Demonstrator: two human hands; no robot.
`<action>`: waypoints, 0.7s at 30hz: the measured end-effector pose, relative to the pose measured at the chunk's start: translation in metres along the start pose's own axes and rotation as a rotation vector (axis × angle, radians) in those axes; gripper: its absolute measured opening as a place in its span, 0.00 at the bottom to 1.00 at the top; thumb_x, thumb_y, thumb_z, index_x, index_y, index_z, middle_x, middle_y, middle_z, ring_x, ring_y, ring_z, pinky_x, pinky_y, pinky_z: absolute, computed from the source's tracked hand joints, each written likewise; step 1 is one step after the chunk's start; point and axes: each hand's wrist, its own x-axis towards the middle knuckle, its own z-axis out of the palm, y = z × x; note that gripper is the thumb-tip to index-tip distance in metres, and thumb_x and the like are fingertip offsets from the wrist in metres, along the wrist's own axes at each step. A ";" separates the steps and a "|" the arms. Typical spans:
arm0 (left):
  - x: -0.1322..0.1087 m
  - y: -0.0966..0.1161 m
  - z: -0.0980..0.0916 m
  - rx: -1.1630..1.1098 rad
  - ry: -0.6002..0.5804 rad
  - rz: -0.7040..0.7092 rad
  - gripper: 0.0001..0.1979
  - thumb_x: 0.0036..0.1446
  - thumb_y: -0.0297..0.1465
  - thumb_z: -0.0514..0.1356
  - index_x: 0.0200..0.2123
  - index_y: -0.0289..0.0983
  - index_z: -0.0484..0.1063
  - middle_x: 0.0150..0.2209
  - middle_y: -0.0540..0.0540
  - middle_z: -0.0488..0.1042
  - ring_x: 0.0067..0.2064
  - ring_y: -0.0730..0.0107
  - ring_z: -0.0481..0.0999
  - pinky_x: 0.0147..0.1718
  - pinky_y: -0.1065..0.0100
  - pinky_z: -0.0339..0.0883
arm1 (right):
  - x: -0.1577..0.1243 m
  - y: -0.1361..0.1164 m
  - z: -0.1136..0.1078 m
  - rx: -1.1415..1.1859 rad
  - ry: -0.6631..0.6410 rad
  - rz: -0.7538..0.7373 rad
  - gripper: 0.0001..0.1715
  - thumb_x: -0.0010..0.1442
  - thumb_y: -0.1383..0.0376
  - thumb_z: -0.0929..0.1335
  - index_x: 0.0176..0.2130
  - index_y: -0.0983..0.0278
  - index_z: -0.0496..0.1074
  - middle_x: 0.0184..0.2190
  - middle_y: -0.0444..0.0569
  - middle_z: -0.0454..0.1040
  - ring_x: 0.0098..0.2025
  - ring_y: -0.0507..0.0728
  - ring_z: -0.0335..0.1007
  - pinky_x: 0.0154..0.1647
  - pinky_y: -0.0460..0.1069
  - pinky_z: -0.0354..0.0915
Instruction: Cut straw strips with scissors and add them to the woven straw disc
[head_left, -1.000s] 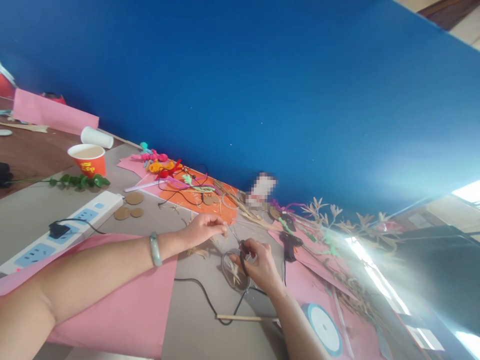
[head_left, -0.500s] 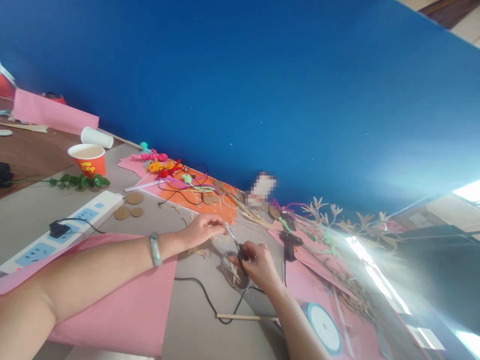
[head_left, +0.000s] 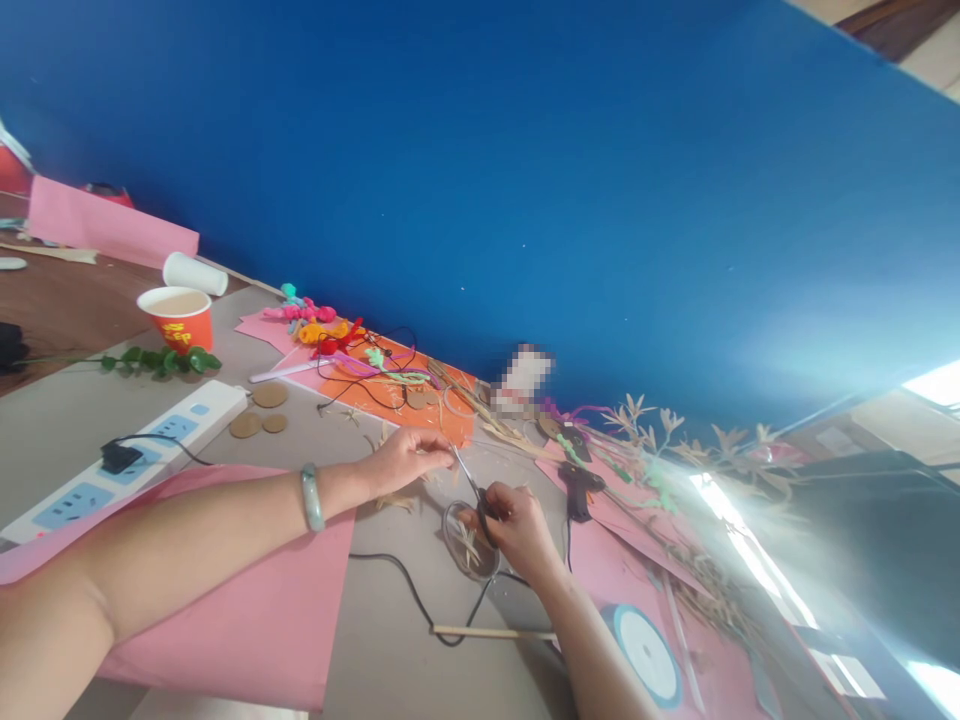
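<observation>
My left hand, with a green bangle on its wrist, pinches a thin dried straw piece, too small to see clearly, at its fingertips. My right hand is closed round the black handles of small scissors, whose blades point up toward the left fingertips. Under the right hand lies a clear round dish with bits of dried straw in it. A black cable runs across the grey table below both hands.
A white power strip with a black plug lies at the left. Near it are a red paper cup, a leafy green sprig, round wooden discs, pink paper, orange paper with coloured cords, a black glue gun, dried branches and a wooden stick.
The scissors blades have tilted up to meet the left fingertips, and the right hand has shifted slightly. The left arm stays almost still.
</observation>
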 end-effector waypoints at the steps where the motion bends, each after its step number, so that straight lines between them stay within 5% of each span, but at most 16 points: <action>1: 0.000 0.000 0.000 0.002 -0.004 0.006 0.09 0.50 0.34 0.60 0.29 0.34 0.76 0.27 0.49 0.75 0.29 0.74 0.68 0.31 0.73 0.60 | 0.000 0.000 0.000 0.000 0.001 -0.001 0.21 0.48 0.53 0.69 0.17 0.63 0.61 0.14 0.39 0.62 0.22 0.50 0.52 0.26 0.45 0.53; 21: -0.001 0.000 0.001 -0.032 0.037 -0.020 0.05 0.49 0.30 0.60 0.27 0.33 0.72 0.30 0.46 0.78 0.32 0.72 0.74 0.33 0.72 0.64 | 0.000 -0.004 -0.007 -0.033 0.083 -0.019 0.16 0.48 0.56 0.68 0.20 0.62 0.61 0.18 0.42 0.66 0.26 0.52 0.57 0.29 0.46 0.55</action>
